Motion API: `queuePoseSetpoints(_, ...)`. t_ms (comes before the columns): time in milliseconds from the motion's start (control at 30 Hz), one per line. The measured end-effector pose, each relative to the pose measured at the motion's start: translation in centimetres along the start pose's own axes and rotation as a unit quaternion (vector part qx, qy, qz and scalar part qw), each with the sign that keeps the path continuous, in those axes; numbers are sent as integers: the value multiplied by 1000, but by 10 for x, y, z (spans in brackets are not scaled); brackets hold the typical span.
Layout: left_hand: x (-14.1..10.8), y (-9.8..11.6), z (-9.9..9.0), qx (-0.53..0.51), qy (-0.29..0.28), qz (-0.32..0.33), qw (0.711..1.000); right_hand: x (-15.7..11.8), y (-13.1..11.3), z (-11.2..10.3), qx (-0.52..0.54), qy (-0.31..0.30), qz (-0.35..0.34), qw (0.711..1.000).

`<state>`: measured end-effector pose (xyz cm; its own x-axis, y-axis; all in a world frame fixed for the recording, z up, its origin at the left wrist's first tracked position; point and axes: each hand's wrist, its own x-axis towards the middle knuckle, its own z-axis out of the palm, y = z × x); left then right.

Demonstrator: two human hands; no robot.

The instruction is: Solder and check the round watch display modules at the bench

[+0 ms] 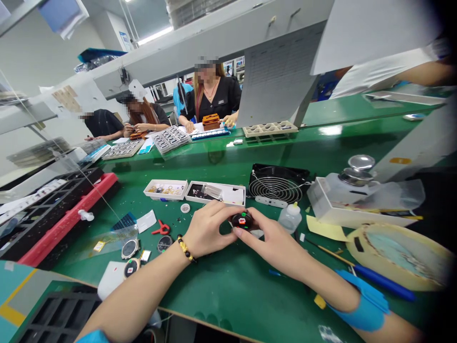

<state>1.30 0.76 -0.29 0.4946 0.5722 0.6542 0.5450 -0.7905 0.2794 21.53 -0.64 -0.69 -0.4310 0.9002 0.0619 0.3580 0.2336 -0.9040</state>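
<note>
Between my two hands is a small round black watch body (pixel 242 220) with green and red marks on its face. My left hand (pixel 210 227) grips its left side between thumb and fingers. From the right, my right hand (pixel 273 240) pinches the same piece, its thumb at the lower edge. Left of my left wrist lie a black round watch part (pixel 164 244), a silver watch case (pixel 130 248) and another watch case (pixel 132 268) with a dark face. A red clamp (pixel 161 227) rests just beyond them.
Two white parts trays (pixel 166 189) stand ahead, beside a black fan (pixel 276 185). To the right are a dropper bottle (pixel 290 218), a white box (pixel 360 205), a blue-handled tool (pixel 383 282) and a cream tray (pixel 352 238). A red-edged rack (pixel 71 216) runs along the left. Several people sit across the bench.
</note>
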Motion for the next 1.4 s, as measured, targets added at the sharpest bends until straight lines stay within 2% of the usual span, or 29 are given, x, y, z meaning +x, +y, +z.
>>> queuePoseSetpoints(533, 0, -2, 0, -7, -8, 0, 1000, -1, -2, 0, -30, 2, 8, 1000)
queuePoseSetpoints(1400, 0, -3, 1, -60, -51, -65, 995, 2, -1, 0, -22, 0, 13, 1000)
